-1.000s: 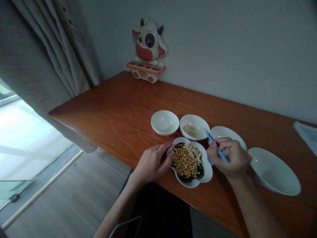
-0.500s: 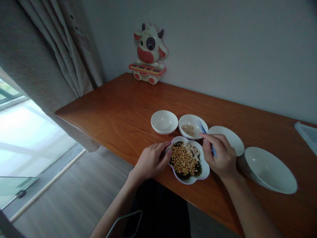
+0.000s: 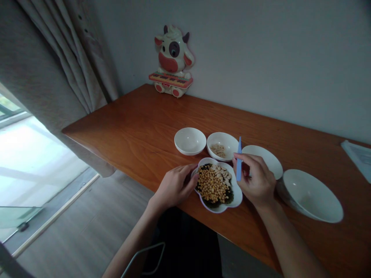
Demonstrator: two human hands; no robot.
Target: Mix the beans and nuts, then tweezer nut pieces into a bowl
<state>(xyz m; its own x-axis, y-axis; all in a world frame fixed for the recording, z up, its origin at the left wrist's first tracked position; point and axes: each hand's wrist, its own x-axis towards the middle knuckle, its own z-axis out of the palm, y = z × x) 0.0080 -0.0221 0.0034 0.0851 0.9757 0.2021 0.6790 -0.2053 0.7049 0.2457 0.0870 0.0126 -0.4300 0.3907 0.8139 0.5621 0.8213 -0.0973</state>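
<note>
My left hand (image 3: 176,185) grips the left rim of a white flower-shaped dish (image 3: 238,193) with a purple edge. In it lie yellow beans (image 3: 213,185), pale flat seeds (image 3: 223,173) at the upper right, and a dark green layer (image 3: 213,204) beneath. Blue tweezers (image 3: 239,160) are pinched in my right hand (image 3: 257,179), pointing up above the dish's right side. Whether the tips hold anything is too small to tell. Just behind the dish stands a white bowl (image 3: 230,143) with a few pale seeds (image 3: 218,150) in it.
A white bowl (image 3: 189,139) stands to the left of the seed bowl. Further right are another white bowl (image 3: 268,160), partly behind my right hand, and a bigger tilted-looking one (image 3: 313,195). A toy cow with a keyboard (image 3: 172,61) stands by the wall. A plastic sleeve (image 3: 356,156) lies far right.
The tweezers have turned from leaning toward the seed bowl to nearly upright, with their broad side showing. My left hand keeps its grip on the dish. The whole view has shifted slightly.
</note>
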